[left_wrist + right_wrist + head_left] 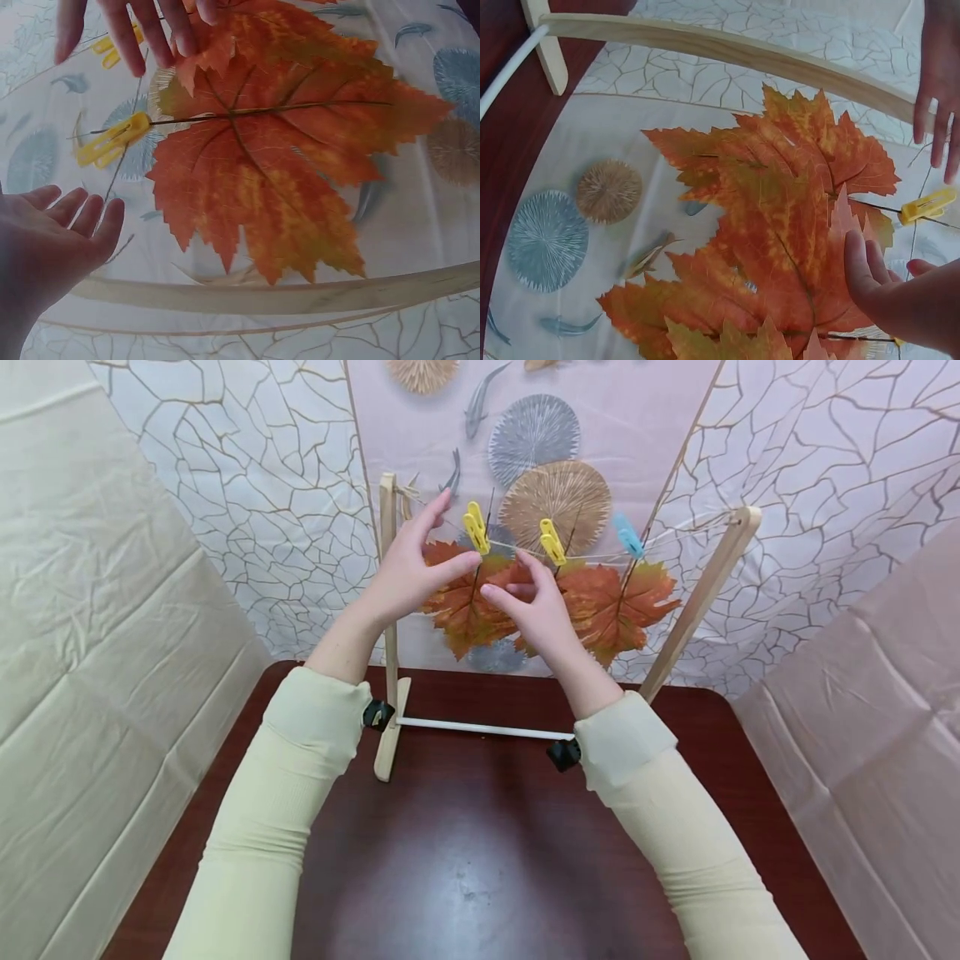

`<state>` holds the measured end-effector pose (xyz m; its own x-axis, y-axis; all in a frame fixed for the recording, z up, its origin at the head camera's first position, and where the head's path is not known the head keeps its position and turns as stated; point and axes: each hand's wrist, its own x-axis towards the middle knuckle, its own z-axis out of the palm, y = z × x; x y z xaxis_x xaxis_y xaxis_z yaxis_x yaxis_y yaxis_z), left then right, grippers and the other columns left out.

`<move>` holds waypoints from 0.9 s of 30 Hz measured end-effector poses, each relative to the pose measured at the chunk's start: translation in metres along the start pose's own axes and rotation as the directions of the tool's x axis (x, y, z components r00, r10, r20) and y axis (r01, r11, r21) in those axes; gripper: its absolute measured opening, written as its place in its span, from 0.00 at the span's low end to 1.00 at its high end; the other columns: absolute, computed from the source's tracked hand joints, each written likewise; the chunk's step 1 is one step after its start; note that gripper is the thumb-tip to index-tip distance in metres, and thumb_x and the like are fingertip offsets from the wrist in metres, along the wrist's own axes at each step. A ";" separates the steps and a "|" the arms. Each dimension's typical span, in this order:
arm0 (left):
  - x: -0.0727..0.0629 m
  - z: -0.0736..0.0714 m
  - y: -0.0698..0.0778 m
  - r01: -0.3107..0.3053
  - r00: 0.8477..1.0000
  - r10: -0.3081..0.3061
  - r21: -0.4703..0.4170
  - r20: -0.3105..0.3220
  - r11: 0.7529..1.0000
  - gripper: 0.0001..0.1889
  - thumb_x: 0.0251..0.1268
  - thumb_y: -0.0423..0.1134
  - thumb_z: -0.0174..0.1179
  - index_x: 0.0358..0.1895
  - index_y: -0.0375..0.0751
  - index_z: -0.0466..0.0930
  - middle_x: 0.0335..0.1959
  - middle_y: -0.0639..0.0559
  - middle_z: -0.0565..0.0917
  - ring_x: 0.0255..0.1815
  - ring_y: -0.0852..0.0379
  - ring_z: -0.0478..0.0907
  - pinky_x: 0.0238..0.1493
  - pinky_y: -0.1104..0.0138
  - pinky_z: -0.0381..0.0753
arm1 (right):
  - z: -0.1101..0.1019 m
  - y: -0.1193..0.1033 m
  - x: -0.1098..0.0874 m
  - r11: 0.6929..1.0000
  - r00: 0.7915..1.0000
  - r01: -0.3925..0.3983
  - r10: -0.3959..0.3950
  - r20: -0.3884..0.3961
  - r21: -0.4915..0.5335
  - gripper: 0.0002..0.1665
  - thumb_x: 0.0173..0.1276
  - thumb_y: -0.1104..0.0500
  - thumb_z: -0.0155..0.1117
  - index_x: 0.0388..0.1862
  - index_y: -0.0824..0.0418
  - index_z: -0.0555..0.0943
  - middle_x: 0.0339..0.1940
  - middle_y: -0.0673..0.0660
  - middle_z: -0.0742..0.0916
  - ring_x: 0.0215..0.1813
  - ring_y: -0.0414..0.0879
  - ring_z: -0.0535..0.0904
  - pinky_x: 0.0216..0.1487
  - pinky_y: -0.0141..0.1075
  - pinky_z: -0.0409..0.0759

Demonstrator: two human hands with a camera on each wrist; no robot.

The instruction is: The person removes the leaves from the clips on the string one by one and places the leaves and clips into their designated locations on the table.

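An orange-red maple leaf (255, 165) hangs by its stem from a yellow clothespin (476, 529) at the left of the string (592, 558). My left hand (416, 564) is beside this clothespin, fingers extended and thumb tip close to its lower end. My right hand (543, 610) hovers in front of the middle leaf (772, 247), its fingers loosely bent and holding nothing. A second yellow clothespin (552, 542) is above that hand. Farther right, a blue clothespin (628, 536) holds another maple leaf (618, 610). The leaves overlap one another, and my right hand partly covers the middle one.
The string runs between a left wooden post (388, 568) and a right wooden post (701, 602). A white rod (483, 727) joins the stand low down, above the dark table (465, 843). Behind hangs patterned cloth (300, 510); pale cloth walls (97, 677) flank both sides.
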<state>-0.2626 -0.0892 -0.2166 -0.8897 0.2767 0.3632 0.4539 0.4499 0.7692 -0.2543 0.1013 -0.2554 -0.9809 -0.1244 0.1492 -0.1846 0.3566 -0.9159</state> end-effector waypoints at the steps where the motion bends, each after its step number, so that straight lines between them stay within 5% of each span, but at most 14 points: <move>1: 0.003 0.000 0.001 0.009 1.000 -0.009 0.002 0.004 1.000 0.43 0.59 0.54 0.59 0.74 0.55 0.46 0.74 0.56 0.55 0.72 0.59 0.54 0.70 0.62 0.60 | 0.001 -0.001 0.003 1.000 1.000 -0.011 0.011 -0.004 0.015 0.46 0.62 0.43 0.63 0.74 0.48 0.54 0.71 0.53 0.64 0.64 0.47 0.69 0.60 0.45 0.73; 13: 0.028 -0.001 0.021 0.145 0.985 -0.155 0.118 0.080 0.982 0.43 0.62 0.62 0.51 0.75 0.54 0.42 0.76 0.59 0.51 0.73 0.57 0.55 0.71 0.63 0.59 | 0.013 -0.006 0.032 0.994 0.997 -0.081 0.081 0.006 0.074 0.44 0.62 0.48 0.64 0.73 0.52 0.56 0.69 0.55 0.68 0.61 0.46 0.73 0.57 0.43 0.77; 19: 0.040 0.004 0.026 0.176 0.978 -0.194 0.200 0.077 0.964 0.36 0.67 0.48 0.52 0.74 0.44 0.47 0.73 0.51 0.59 0.71 0.58 0.60 0.70 0.68 0.60 | 0.022 -0.006 0.041 0.991 0.995 -0.100 0.098 0.025 0.085 0.38 0.66 0.54 0.61 0.72 0.52 0.59 0.71 0.54 0.66 0.61 0.48 0.73 0.56 0.44 0.77; 27: 0.045 0.006 0.022 0.164 0.984 -0.172 0.141 0.049 0.976 0.27 0.67 0.36 0.52 0.68 0.39 0.62 0.63 0.46 0.72 0.62 0.56 0.71 0.63 0.70 0.69 | 0.027 -0.005 0.047 0.989 0.997 -0.071 0.072 -0.003 0.129 0.25 0.67 0.60 0.58 0.64 0.61 0.70 0.60 0.60 0.76 0.55 0.50 0.76 0.55 0.47 0.77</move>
<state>-0.2922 -0.0619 -0.1867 -0.9510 0.2365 0.1990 0.3044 0.6046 0.7361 -0.2977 0.0684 -0.2538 -0.9919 -0.0955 0.0842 -0.1052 0.2425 -0.9644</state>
